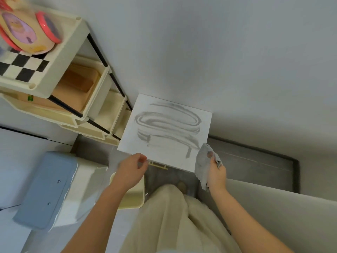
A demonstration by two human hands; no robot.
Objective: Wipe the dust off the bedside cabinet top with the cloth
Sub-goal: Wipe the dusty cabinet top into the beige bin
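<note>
The white square top of the bedside cabinet (167, 128) stands against the wall, marked with grey curved streaks across its middle. My right hand (216, 172) grips a grey cloth (203, 161) at the top's front right corner, the cloth hanging over the edge. My left hand (130, 170) hovers at the front left edge with fingers curled in and nothing visible in it.
A cream tiered shelf cart (87, 99) with black posts stands left of the cabinet, holding a checkered board and a pink bowl. A blue-lidded box (47, 189) and a cream bin (133, 196) sit at lower left. A grey bed edge (264, 201) lies to the right.
</note>
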